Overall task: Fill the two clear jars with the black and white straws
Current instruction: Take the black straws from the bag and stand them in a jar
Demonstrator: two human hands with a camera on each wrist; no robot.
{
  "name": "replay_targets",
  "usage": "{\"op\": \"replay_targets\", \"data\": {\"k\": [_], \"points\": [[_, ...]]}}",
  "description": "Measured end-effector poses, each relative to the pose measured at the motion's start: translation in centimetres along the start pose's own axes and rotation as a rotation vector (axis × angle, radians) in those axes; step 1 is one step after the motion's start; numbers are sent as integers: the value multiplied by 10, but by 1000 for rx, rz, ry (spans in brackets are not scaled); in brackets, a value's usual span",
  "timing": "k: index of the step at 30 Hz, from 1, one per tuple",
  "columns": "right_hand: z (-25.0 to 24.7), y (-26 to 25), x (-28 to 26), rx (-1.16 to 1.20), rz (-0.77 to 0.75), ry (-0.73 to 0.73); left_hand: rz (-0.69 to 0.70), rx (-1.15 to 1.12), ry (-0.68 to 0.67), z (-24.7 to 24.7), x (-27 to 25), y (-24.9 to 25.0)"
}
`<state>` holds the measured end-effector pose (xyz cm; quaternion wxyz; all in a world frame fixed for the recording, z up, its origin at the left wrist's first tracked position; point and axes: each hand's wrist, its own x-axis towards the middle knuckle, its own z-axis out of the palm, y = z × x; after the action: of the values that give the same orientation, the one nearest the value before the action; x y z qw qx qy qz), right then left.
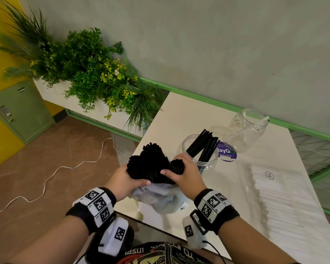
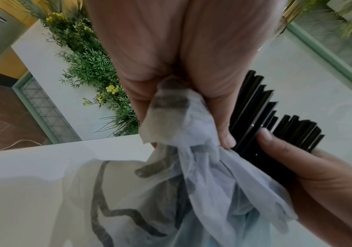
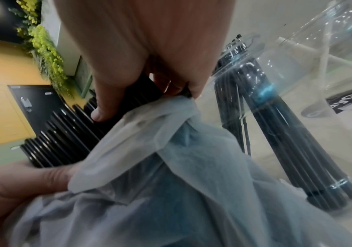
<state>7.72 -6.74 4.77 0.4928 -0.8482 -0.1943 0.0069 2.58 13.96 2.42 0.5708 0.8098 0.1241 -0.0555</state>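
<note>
A thick bundle of black straws (image 1: 151, 162) (image 2: 255, 107) (image 3: 65, 137) sticks up out of a crumpled pale plastic bag (image 1: 160, 199) (image 2: 191, 150) (image 3: 170, 167) at the table's near edge. My left hand (image 1: 130, 180) (image 2: 191, 117) grips the bag's neck and the bundle from the left. My right hand (image 1: 177, 168) (image 3: 132, 93) pinches a smaller bunch at the bundle's right side. Just behind stands a clear jar (image 1: 200, 151) (image 3: 276, 117) holding several black straws. A second clear jar (image 1: 248, 126) further back holds one white straw.
A wrapped pack of white straws (image 1: 274, 197) lies along the right of the white table (image 1: 189, 115). A purple round label (image 1: 227, 151) sits between the jars. Potted greenery (image 1: 95, 73) stands left of the table; a white cable (image 1: 46, 180) trails on the floor.
</note>
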Motion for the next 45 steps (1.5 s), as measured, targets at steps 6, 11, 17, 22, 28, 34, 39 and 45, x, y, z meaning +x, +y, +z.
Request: {"op": "replay_targets", "data": {"k": [6, 11, 17, 22, 28, 34, 39, 45], "points": [[-22, -28, 3, 186, 86, -3, -31, 45, -13, -1, 2, 5], [-43, -55, 16, 352, 19, 199, -49, 78, 1, 0, 6, 6], [-60, -84, 25, 451, -102, 350, -36, 96, 33, -1, 7, 8], [-65, -87, 29, 433, -154, 398, -33, 93, 29, 0, 4, 14], [-57, -85, 31, 382, -125, 342, -9, 112, 22, 0, 4, 17], [-67, -107, 31, 438, -223, 361, -25, 139, 15, -1, 6, 18], [-87, -103, 36, 499, -231, 432, -2, 138, 6, -1, 4, 24], [-97, -92, 34, 479, -203, 456, -9, 159, 0, -1, 3, 29]]}}
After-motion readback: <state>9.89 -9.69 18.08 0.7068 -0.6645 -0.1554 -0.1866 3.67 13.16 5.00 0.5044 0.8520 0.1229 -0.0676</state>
